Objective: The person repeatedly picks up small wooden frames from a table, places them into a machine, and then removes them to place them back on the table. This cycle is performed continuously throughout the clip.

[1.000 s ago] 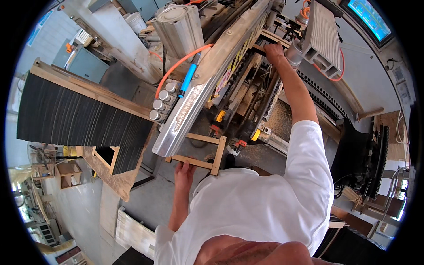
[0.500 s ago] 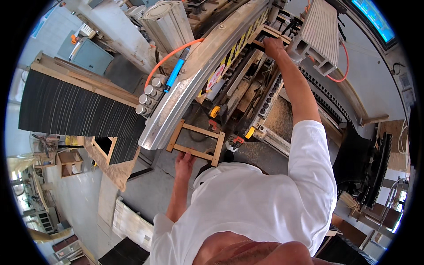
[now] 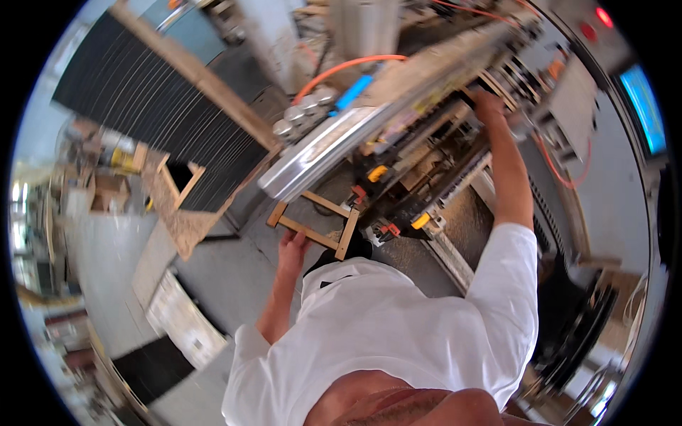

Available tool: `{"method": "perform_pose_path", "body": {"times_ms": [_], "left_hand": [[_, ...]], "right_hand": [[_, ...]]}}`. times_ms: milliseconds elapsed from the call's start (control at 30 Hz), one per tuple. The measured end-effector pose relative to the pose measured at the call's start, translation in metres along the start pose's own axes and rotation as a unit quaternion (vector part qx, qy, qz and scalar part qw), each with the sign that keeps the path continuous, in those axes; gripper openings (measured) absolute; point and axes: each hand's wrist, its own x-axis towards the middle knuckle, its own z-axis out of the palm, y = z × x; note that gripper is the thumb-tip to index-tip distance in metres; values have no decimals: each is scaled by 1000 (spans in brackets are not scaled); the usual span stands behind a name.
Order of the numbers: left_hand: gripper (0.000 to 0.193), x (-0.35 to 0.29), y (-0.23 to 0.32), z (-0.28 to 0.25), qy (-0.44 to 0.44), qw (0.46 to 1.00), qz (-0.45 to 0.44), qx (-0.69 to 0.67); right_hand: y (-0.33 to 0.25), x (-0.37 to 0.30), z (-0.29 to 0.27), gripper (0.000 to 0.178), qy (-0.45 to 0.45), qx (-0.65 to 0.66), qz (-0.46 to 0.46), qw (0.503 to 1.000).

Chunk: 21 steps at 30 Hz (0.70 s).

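Low in front of my body, my left hand point(image 3: 292, 248) is closed on the near bar of a small rectangular wooden frame point(image 3: 312, 236). A curved silver metal beam comes over the frame's far left part in this view. My right arm reaches far forward into a long machine. There my right hand point(image 3: 489, 106) is closed at a light wooden bar point(image 3: 501, 89), which looks like part of another frame; blur and the hand hide the exact grip.
The silver beam point(image 3: 320, 160) runs above the machine bed, with orange hose point(image 3: 341, 67) beside it. Yellow-handled parts point(image 3: 422, 221) stick out at the near end. A stack of black-edged frames point(image 3: 160, 106) stands at left. A lit screen point(image 3: 641, 106) is at far right, and sawdust lies below the machine.
My view has turned, so the machine and my right hand appear farther right and the black stack tilts more steeply. My left hand keeps hold of the wooden frame.
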Motion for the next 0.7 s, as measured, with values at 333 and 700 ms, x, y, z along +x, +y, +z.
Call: {"method": "perform_pose_path", "body": {"times_ms": [333,700], "left_hand": [[32,-41,82,-86,85,990,110,35],[27,8,280,-289,158,953,259,-19]], "right_hand": [[-5,-2,2,21,30,-18,9,999],[-90,-149,-116,21,343,288,-22,894]]}}
